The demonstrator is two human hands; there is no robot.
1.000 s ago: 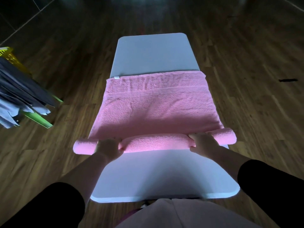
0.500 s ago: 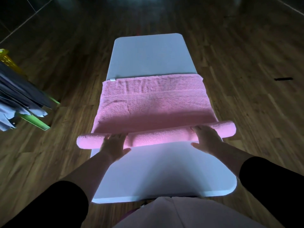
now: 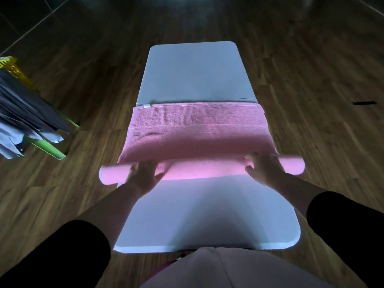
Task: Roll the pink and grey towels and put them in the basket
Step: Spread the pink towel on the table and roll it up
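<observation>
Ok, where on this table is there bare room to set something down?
Two bare patches of table: the far end, beyond the pink towel, and the near end, between its roll and the person's body. The middle is crowded: towel, with left hand and right hand on the roll.

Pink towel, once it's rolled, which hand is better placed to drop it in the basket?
Left, probably. The basket stands on the floor on the left hand's side, grey cloths draped over it; the right hand would have to cross the whole table.
</observation>
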